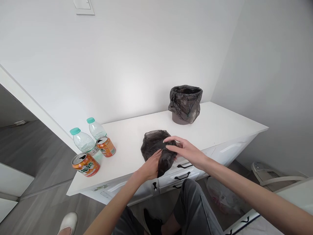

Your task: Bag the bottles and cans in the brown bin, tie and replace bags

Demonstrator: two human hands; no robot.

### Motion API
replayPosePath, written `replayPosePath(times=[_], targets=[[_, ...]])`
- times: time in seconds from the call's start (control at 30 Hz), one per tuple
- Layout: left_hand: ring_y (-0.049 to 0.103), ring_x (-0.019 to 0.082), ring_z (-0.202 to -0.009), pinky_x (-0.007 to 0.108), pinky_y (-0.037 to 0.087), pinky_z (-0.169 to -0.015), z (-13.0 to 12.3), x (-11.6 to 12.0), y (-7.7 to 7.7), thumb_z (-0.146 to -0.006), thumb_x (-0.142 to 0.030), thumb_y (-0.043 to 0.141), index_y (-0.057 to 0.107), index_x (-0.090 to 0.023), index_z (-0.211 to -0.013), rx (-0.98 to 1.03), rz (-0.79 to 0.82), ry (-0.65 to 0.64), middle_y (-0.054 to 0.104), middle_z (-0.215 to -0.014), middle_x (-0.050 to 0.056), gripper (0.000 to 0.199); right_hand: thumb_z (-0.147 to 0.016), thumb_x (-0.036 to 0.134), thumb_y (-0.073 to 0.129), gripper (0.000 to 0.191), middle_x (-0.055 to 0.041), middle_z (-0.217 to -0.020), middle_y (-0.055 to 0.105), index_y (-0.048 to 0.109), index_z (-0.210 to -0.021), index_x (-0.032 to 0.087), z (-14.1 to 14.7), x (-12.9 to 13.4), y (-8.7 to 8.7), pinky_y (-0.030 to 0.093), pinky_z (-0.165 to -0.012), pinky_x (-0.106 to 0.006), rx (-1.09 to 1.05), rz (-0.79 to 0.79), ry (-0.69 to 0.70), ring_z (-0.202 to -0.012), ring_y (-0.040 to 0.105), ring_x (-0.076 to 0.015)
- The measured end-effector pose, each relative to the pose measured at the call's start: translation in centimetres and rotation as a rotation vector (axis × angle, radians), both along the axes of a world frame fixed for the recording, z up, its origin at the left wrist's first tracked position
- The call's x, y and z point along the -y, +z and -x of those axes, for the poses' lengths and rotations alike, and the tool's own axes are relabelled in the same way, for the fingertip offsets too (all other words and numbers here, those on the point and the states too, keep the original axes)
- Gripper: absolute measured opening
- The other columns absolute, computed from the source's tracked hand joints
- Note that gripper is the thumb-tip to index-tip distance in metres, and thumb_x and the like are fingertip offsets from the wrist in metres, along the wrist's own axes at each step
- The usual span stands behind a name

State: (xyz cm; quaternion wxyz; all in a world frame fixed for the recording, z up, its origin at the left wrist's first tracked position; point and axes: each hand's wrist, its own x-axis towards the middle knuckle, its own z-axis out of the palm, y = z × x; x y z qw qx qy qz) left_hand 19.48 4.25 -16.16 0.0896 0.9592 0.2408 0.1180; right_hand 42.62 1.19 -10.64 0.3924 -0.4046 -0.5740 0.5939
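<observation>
A crumpled black plastic bag (155,141) lies over the front edge of the white cabinet top, between both hands. My left hand (152,165) is closed on its near side, fingers pressed into the film. On the bag's right side is my right hand (183,148), its thumb and fingers curved around a fold of the plastic. Part of the bag hangs below the hands, in front of the drawers. Farther back, a round bin (181,119) stands upright with another black bag lining it and folded over its rim.
On the left of the white cabinet top (129,140) stand two orange cans (88,165) and two clear bottles (83,140) with teal caps. Drawers with black handles (182,177) are below the front edge. A wall rises behind.
</observation>
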Motion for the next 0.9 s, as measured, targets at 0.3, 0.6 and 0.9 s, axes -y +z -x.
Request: replayPosePath(times=[0.3,0.6,0.9], targets=[[0.059,0.027,-0.131,0.053,0.045,-0.117,4.4,3.8,-0.9,-0.099,-0.015,0.040,0.059,-0.024,-0.126,0.207,-0.042,0.315,0.067,-0.134,0.012,0.035,-0.094,0.034,0.072,0.024,-0.0114,-0.113,0.073,0.065,-0.110,0.018,6.4,-9.3,-3.5,0.066,-0.085,-0.032,-0.195,0.352,-0.189,-0.094,0.074,-0.0186],[0.044,0.031,-0.149,0.055,0.028,-0.127,3.4,4.5,-0.1,-0.095,-0.036,0.060,0.046,-0.022,-0.143,0.247,-0.198,0.346,0.061,-0.147,0.011,0.051,-0.086,0.043,0.080,0.106,-0.0121,-0.131,0.070,0.011,-0.166,0.028,6.6,-6.5,-1.6,0.051,-0.111,-0.049,0.017,0.166,-0.157,-0.113,0.073,-0.0257],[0.069,0.022,-0.077,0.034,0.055,-0.077,5.1,2.2,0.5,-0.106,-0.050,0.038,0.065,-0.022,-0.104,0.463,0.257,0.664,0.072,-0.085,0.003,0.039,-0.086,0.055,0.075,0.052,-0.0049,-0.143,0.067,0.070,-0.131,0.029,0.1,-2.2,-2.4,0.037,-0.122,-0.050,0.560,-0.622,0.127,-0.146,0.048,-0.0348]])
